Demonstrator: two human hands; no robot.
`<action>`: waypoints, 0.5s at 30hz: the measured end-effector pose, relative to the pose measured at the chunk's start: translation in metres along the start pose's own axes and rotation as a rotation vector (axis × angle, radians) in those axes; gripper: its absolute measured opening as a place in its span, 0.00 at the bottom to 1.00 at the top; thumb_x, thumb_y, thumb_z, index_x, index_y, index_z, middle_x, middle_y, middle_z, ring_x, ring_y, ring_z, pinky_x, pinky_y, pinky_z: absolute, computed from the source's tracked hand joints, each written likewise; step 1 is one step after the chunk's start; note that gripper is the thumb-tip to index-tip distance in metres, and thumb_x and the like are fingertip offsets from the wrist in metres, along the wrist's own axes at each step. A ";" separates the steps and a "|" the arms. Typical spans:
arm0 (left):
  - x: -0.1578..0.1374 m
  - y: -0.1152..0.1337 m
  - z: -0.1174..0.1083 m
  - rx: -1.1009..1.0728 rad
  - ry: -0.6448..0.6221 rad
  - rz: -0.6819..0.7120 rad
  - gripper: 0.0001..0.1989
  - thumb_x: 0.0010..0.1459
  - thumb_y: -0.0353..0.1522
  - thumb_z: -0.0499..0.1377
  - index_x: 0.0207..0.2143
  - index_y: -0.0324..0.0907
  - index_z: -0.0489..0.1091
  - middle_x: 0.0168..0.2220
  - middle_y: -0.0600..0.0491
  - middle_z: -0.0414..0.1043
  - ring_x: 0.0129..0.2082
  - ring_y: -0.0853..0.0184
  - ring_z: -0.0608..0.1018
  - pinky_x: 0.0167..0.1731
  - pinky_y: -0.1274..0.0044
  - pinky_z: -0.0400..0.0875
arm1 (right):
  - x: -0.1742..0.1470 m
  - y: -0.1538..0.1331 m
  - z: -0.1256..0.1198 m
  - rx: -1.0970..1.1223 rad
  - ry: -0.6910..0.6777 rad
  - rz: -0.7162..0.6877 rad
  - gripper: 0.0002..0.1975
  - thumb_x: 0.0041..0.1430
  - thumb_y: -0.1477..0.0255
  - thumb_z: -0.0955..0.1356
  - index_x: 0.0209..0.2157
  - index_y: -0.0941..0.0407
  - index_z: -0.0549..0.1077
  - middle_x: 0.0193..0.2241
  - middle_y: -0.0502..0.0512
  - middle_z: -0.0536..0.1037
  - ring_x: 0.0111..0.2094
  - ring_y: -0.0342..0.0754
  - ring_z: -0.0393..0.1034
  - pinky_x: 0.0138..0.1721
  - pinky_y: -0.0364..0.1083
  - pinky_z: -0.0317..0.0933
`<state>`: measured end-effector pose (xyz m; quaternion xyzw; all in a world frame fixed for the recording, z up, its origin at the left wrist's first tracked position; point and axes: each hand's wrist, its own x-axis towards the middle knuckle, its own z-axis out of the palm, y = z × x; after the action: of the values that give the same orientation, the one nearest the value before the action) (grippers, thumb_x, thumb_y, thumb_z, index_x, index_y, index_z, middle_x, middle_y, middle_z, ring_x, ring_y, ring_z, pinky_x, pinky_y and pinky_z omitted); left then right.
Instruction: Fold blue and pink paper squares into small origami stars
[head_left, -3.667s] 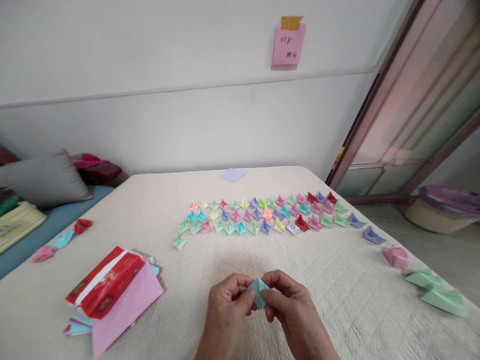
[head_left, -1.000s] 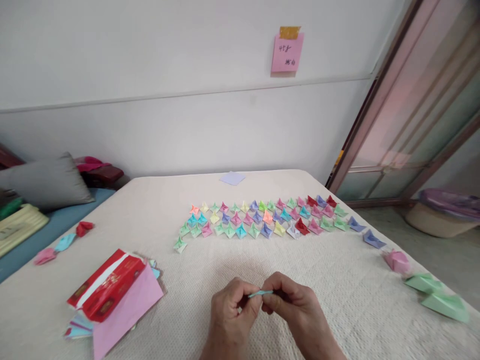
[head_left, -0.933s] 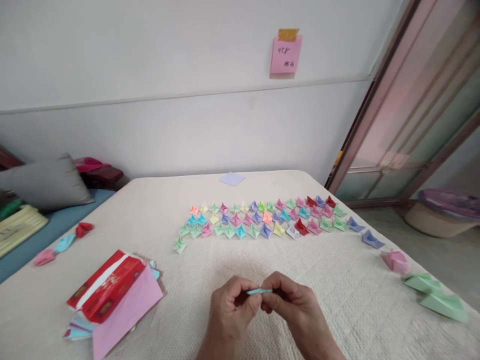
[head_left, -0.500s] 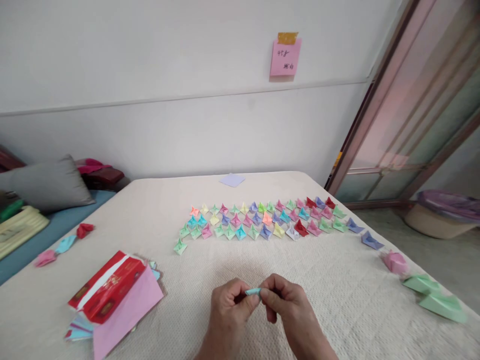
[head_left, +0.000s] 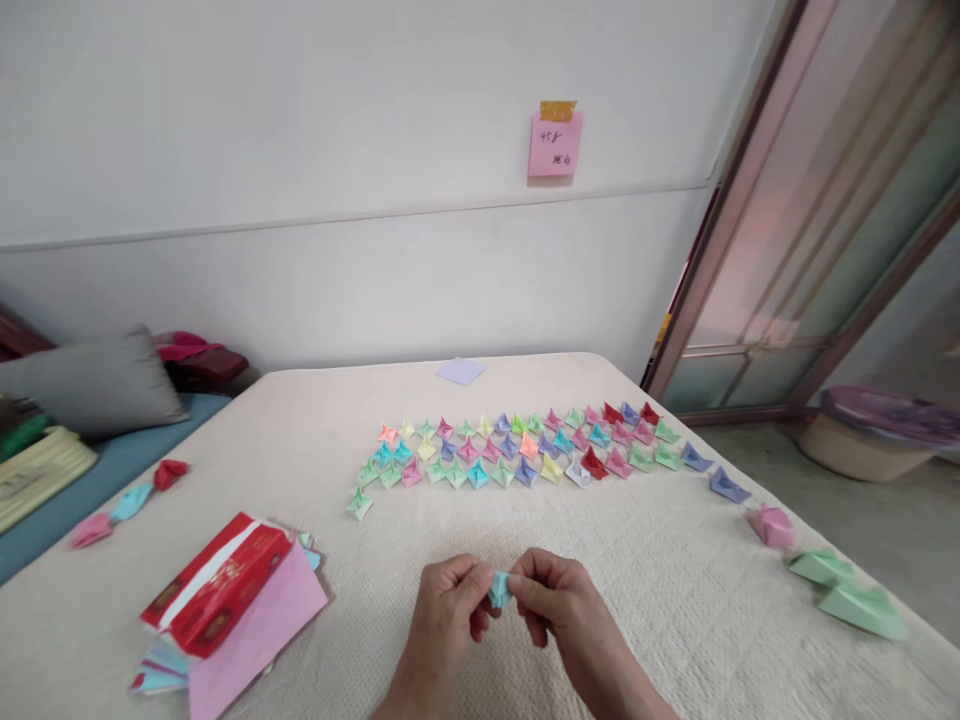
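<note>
Between my two hands is a small light-blue folded paper (head_left: 499, 589), held just above the table cover. My left hand (head_left: 451, 606) pinches its left side between thumb and fingers. My right hand (head_left: 556, 603) grips its right side the same way, and the fingertips hide part of the folds. Beyond my hands, several small folded paper boats (head_left: 478, 474) in many colours stand in rows. One pale-green paper boat (head_left: 359, 503) sits by itself in front of the left end of the rows.
A red packet (head_left: 225, 585) lies over pink paper (head_left: 259, 640) at the left. Larger folded papers, one of them a green boat (head_left: 862, 608), line the right edge. A lilac sheet (head_left: 461, 371) lies at the back of the table (head_left: 330, 400); a bin (head_left: 877, 440) stands right.
The light-blue paper has turned from a thin edge-on strip to show a wider folded face. Both hands still grip it, with fingers shifted. The view has tilted slightly upward.
</note>
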<state>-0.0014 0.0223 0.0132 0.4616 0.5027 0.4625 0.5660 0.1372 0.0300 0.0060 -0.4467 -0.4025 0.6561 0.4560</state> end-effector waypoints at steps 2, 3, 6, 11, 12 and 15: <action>0.001 -0.003 0.000 -0.027 -0.003 -0.026 0.18 0.56 0.40 0.58 0.19 0.36 0.69 0.18 0.55 0.65 0.16 0.73 0.63 0.17 0.81 0.55 | 0.002 0.001 0.000 0.002 0.017 -0.007 0.11 0.47 0.70 0.70 0.18 0.58 0.67 0.12 0.43 0.66 0.12 0.36 0.52 0.17 0.41 0.40; 0.002 -0.003 -0.001 -0.053 -0.007 -0.033 0.18 0.56 0.40 0.58 0.20 0.36 0.70 0.18 0.55 0.66 0.17 0.73 0.64 0.18 0.81 0.57 | 0.002 0.001 0.001 0.006 0.019 -0.005 0.11 0.48 0.70 0.70 0.18 0.58 0.67 0.13 0.43 0.65 0.12 0.36 0.52 0.17 0.41 0.40; 0.002 0.001 -0.005 -0.183 -0.024 -0.029 0.13 0.57 0.38 0.58 0.31 0.36 0.73 0.24 0.53 0.70 0.26 0.68 0.71 0.24 0.79 0.65 | 0.004 -0.001 0.001 0.025 0.011 0.014 0.11 0.52 0.69 0.68 0.20 0.58 0.66 0.14 0.43 0.65 0.13 0.35 0.52 0.18 0.40 0.41; -0.001 0.007 -0.011 -0.225 -0.083 -0.040 0.09 0.53 0.29 0.60 0.38 0.38 0.74 0.31 0.51 0.74 0.31 0.67 0.73 0.32 0.76 0.67 | 0.003 -0.003 0.003 0.021 -0.006 0.023 0.14 0.54 0.65 0.68 0.20 0.58 0.66 0.15 0.44 0.65 0.14 0.36 0.53 0.18 0.41 0.42; -0.001 0.007 -0.011 -0.205 -0.077 -0.043 0.07 0.53 0.29 0.60 0.36 0.37 0.75 0.29 0.51 0.74 0.29 0.68 0.73 0.32 0.76 0.67 | 0.003 -0.002 0.003 0.006 -0.011 0.020 0.15 0.54 0.64 0.68 0.19 0.58 0.66 0.15 0.44 0.65 0.14 0.36 0.53 0.18 0.41 0.42; 0.000 0.006 -0.010 -0.198 -0.051 -0.058 0.07 0.53 0.30 0.59 0.28 0.36 0.75 0.24 0.52 0.72 0.24 0.70 0.70 0.28 0.77 0.65 | 0.004 0.001 0.004 -0.062 -0.021 0.008 0.19 0.55 0.61 0.67 0.18 0.58 0.66 0.13 0.44 0.64 0.13 0.38 0.55 0.18 0.41 0.43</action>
<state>-0.0116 0.0241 0.0180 0.4002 0.4530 0.4817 0.6345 0.1323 0.0334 0.0048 -0.4554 -0.4255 0.6497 0.4353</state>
